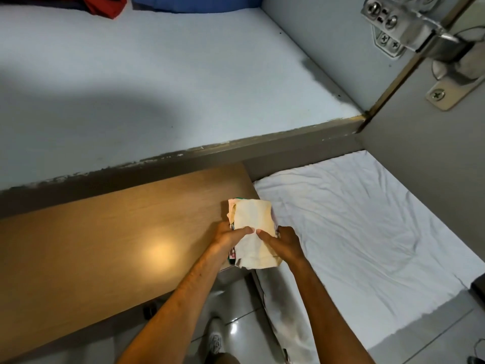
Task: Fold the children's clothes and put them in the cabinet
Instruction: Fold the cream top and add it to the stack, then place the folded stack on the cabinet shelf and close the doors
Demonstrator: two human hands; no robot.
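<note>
A small stack of folded children's clothes [254, 214], cream on top with pink and green edges showing underneath, is held between both hands below the cabinet shelf. My left hand [227, 236] grips its left side with the thumb across the top. My right hand [283, 243] grips the right side the same way. The pale blue cabinet shelf [157, 82] lies open above and beyond the stack, its worn front edge [236, 145] crossing the view.
Red cloth [105, 5] and blue cloth [194, 2] lie at the back of the shelf. The cabinet door [430, 164] with metal hinges [404, 27] stands open at right. A wooden tabletop [105, 240] is at left, a white sheet [367, 219] at right, tiled floor [236, 324] below.
</note>
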